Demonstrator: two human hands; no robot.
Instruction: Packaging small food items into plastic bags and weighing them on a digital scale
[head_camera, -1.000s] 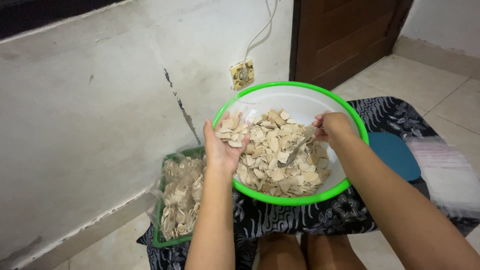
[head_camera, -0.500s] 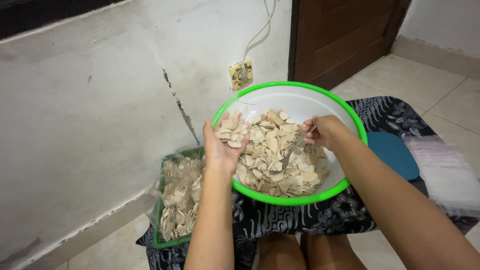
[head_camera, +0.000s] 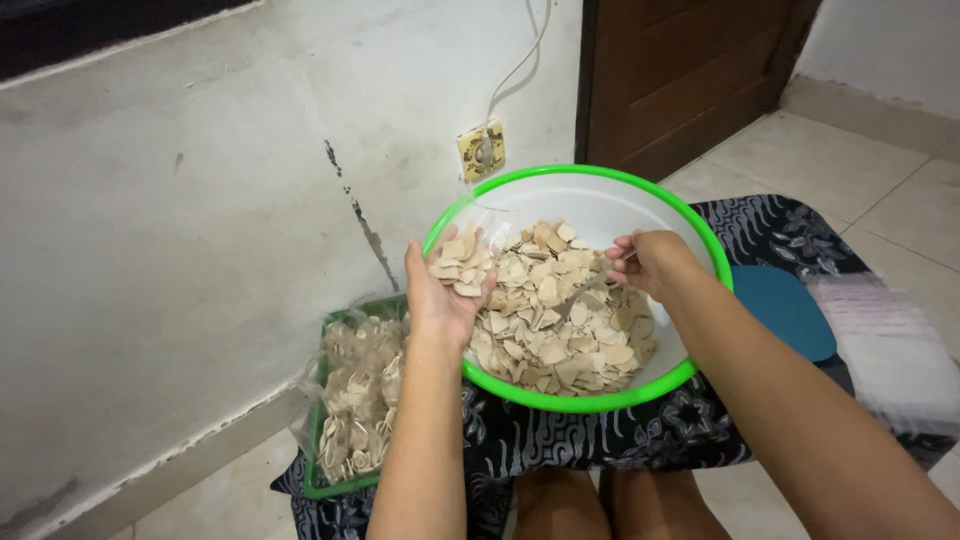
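Observation:
A white basin with a green rim (head_camera: 640, 190) rests on my lap, holding a heap of pale beige chips (head_camera: 560, 320). My left hand (head_camera: 440, 290) is at the basin's left rim, holding a small clear plastic bag (head_camera: 468, 255) filled with chips. My right hand (head_camera: 645, 262) is over the heap, gripping a metal spoon (head_camera: 585, 285) whose bowl points down-left into the chips, toward the bag.
A green tray (head_camera: 322, 480) with several filled clear bags of chips sits on the floor at lower left, against the white wall. A dark patterned cloth (head_camera: 770, 230) covers my lap. A teal pad (head_camera: 785, 305) lies at right. A wall socket (head_camera: 482, 148) and brown door (head_camera: 690, 70) stand behind.
My right hand has shifted slightly left with the spoon, bringing it nearer the bag. My left hand and the bag have stayed in place.

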